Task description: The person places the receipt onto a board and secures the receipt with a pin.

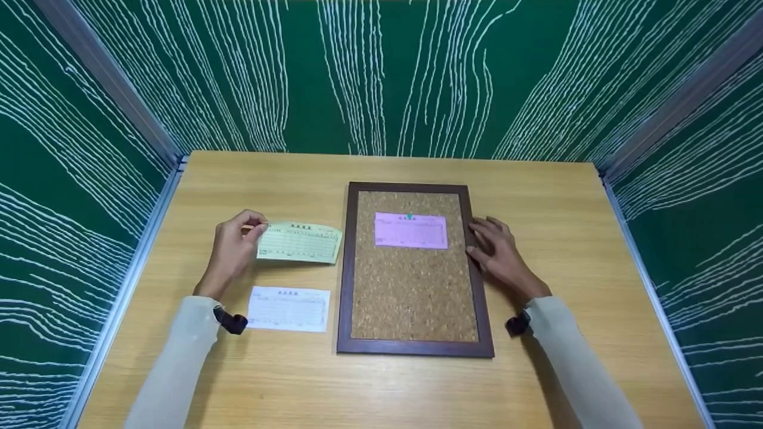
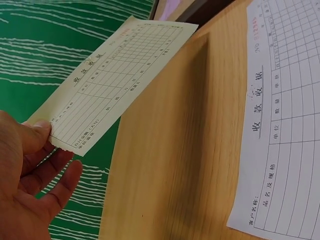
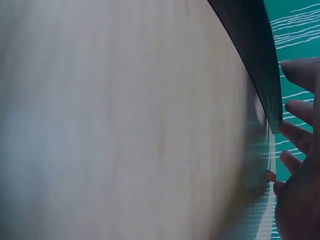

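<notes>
My left hand (image 1: 235, 247) pinches the left end of a pale yellow-green receipt slip (image 1: 298, 244) between thumb and fingers. In the left wrist view that slip (image 2: 115, 82) is lifted off the table. Below it in the head view, a white receipt slip (image 1: 288, 310) lies flat. To the right is a brown-framed cork board (image 1: 411, 292), with a pink slip (image 1: 410, 233) fixed near its upper part by a green pushpin (image 1: 409, 217). My right hand (image 1: 502, 253) has its fingertips at the frame's right edge, fingers loosely bent. The right wrist view shows this hand (image 3: 302, 135) beside the dark frame (image 3: 255, 55).
The wooden table (image 1: 417, 390) is bounded by green walls (image 1: 393, 77) with white wavy lines, at the back and both sides. A small orange object (image 3: 271, 176) appears past the right fingers in the right wrist view; its kind is unclear.
</notes>
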Demonstrator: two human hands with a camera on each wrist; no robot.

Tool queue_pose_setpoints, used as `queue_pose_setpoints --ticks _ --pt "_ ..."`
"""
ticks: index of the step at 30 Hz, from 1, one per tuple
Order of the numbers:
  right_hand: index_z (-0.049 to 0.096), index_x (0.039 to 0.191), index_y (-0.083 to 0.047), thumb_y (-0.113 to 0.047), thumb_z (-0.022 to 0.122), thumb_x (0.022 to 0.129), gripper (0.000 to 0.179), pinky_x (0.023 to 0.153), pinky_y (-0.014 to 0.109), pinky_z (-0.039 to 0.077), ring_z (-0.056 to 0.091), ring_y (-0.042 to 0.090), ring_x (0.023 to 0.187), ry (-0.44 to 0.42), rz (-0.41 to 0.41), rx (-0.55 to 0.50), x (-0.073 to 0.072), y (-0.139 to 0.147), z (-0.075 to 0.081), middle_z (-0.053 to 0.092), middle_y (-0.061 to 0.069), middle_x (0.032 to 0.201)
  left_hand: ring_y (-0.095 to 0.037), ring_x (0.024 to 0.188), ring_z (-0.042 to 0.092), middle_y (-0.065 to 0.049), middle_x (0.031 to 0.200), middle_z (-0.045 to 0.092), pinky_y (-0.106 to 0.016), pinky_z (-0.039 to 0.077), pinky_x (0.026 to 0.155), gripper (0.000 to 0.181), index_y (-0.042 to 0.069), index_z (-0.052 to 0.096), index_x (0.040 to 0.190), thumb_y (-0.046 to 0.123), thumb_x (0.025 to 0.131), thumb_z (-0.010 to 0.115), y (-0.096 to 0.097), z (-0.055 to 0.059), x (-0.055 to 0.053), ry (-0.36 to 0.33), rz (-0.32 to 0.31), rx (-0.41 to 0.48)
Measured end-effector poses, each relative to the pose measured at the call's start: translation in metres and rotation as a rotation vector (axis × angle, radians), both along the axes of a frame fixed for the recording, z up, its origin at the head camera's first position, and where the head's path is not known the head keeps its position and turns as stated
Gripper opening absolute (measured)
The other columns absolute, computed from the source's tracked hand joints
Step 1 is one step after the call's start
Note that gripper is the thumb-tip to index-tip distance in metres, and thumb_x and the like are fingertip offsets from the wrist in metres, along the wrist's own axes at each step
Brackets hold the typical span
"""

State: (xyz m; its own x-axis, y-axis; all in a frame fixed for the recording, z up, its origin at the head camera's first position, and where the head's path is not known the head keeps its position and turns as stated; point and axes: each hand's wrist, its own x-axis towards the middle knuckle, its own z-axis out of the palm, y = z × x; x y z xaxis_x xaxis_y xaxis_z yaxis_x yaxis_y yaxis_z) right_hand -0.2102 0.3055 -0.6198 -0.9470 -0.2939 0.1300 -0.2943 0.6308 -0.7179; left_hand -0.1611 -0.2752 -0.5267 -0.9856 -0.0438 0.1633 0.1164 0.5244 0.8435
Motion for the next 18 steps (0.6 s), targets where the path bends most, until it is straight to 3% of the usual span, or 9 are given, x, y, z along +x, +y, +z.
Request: queue_pose_setpoints --ticks 18 --pt "0.061 0.154 0.0 -0.022 0.079 0.103 0.058 0.126 0.077 0.013 0.023 0.049 0.162 0.09 0.031 0.016 0.0025 -0.0098 0.0085 0.046 0.026 0.168 -0.024 0.103 0.071 -0.011 0.11 0.075 -0.023 0.056 0.088 0.008 0.003 0.074 0.112 0.002 0.109 0.066 0.0098 0.0046 -0.0023 0.028 -0.034 0.017"
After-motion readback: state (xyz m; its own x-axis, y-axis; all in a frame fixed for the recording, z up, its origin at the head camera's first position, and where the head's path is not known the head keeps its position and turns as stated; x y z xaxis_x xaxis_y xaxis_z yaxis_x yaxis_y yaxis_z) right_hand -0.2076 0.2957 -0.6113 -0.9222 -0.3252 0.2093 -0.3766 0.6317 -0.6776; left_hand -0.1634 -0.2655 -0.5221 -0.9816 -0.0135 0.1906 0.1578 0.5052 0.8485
